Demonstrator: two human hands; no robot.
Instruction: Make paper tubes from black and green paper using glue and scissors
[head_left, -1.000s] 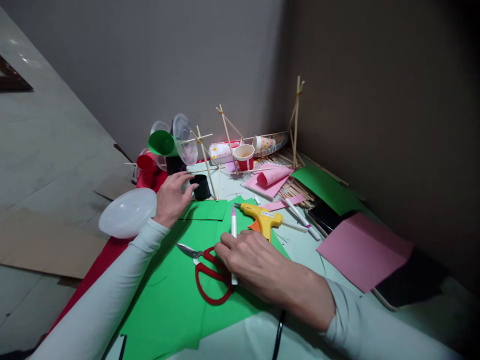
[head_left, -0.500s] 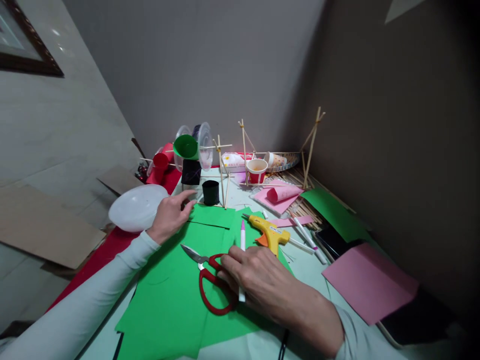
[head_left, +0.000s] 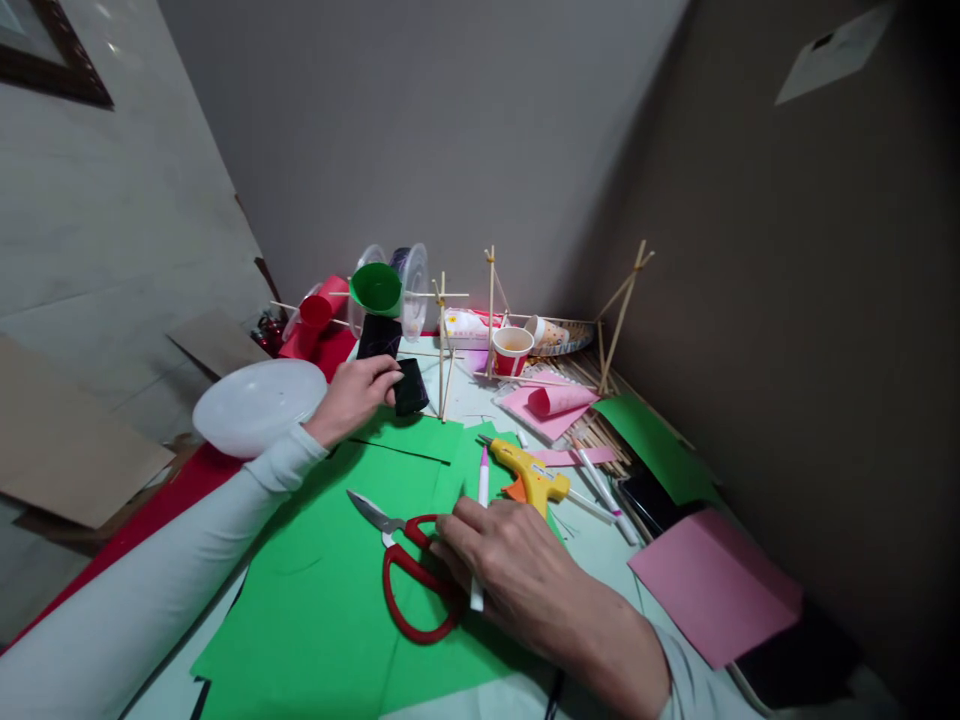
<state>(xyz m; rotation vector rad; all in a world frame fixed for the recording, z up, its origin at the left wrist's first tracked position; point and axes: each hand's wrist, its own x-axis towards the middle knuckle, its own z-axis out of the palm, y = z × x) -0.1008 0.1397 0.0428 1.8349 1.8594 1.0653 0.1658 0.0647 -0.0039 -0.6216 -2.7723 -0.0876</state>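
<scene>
Left hand [head_left: 355, 398] pinches the tilted black tube [head_left: 412, 388] at its fingertips, right hand [head_left: 517, 565] grips a marker [head_left: 483, 482]; looks like a pick-up step, next calling for a light, steady pinch.

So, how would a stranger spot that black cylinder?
Start from the big green paper. Near its far edge, the left hand holds the black cylinder, tilted. Unlike the black piece just beyond, this one is held.

Grey wall [head_left: 420, 120] dimly lit behind tabletop [head_left: 596, 560]; darker wall [head_left: 810, 280] shadowed on tabletop's right; pale glossy surface [head_left: 150, 200] and brown frame [head_left: 56, 78] seen left of tabletop.
</scene>
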